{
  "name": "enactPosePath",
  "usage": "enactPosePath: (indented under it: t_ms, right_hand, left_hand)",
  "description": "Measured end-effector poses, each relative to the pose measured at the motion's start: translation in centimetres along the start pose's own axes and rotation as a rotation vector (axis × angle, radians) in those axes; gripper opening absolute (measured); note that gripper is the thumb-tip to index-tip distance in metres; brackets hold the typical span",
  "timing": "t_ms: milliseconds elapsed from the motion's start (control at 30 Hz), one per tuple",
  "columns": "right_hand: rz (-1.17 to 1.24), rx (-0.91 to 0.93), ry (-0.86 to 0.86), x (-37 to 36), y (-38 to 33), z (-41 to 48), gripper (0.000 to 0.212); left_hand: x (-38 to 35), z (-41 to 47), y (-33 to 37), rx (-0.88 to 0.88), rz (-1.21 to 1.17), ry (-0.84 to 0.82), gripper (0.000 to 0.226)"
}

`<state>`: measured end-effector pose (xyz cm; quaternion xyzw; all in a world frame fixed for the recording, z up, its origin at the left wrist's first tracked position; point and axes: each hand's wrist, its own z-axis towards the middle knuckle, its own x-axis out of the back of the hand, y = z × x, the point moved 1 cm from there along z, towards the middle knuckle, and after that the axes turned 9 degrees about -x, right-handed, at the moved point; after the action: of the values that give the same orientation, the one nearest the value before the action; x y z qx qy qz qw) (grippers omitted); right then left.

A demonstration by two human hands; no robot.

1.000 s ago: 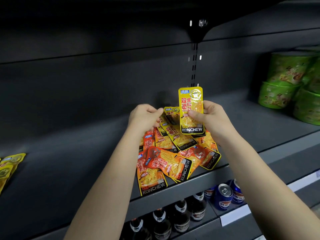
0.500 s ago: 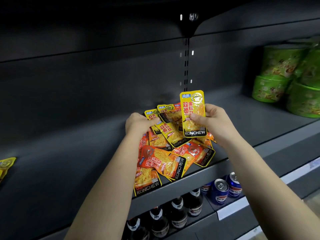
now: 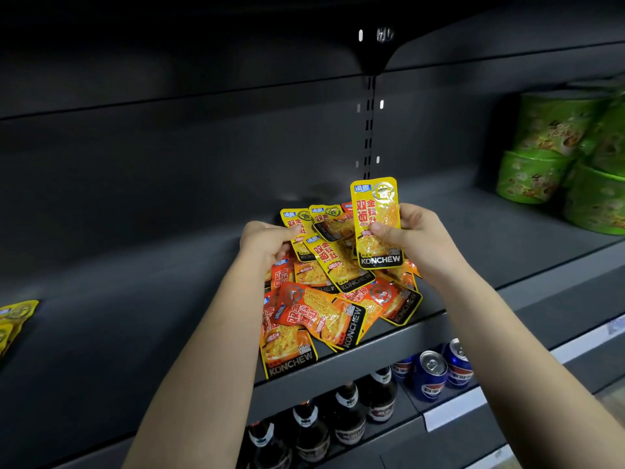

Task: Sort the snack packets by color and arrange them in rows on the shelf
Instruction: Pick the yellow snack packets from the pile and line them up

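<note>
- Where the dark grey metal shelf [image 3: 135, 316] meets the left edge of the view, a few flat yellow foil packets [image 3: 17, 313] lie well apart from everything else, partly cut off by the frame.
- The left hand [image 3: 267, 240] is curled at the rear left of the heap, thumb and fingers pinching the edge of a yellow packet with red lettering [image 3: 297, 225]. Its forearm crosses the front of the shelf and hides the heap's left margin.
- The loose heap of orange and yellow snack packets [image 3: 321, 316] lies in the middle of the shelf, the packets overlapping at all angles. The frontmost orange packets jut past the shelf's front lip.
- A black slotted upright rail [image 3: 369, 130] runs down the back wall behind the heap.
- The right hand [image 3: 419, 238] grips a yellow packet marked KONCHEW [image 3: 377, 225] upright above the heap's right side, thumb across its face. This packet covers those behind it.
- On the lower shelf stand brown glass bottles with white neck labels [image 3: 345, 414], then blue drink cans [image 3: 433, 370], with a white price strip [image 3: 453, 407] along the edge.
- At the far right of the same shelf as the heap, green paper bowls [image 3: 541, 157] are stacked, well apart from the heap.
</note>
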<state>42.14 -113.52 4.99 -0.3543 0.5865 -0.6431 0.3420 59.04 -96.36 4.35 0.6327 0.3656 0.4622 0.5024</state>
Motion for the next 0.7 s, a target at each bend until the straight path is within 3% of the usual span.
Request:
enactPosePath:
  t_ms: [233,300,367,700]
  right_hand:
    - [0.026,0.005,-0.030,-1.5,-0.6,-0.2,0.022]
    - [0.015,0.018,-0.042,-2.2,-0.8,-0.2,0.021]
    - [0.000,0.029,-0.054,-3.0,-1.1,-0.2,0.021]
    - [-0.060,0.096,-0.148,-8.9,-2.2,-0.2,0.020]
  left_hand:
    - [2.4,-1.0,0.5,-0.047,-0.129,-0.006,0.032]
    - [3.2,-1.5,0.7,-0.108,-0.100,0.011,0.020]
    - [4.3,-1.9,0.8,-0.177,-0.023,0.046,0.012]
    - [10.9,-6.1,1.4,-0.558,0.646,0.186,0.018]
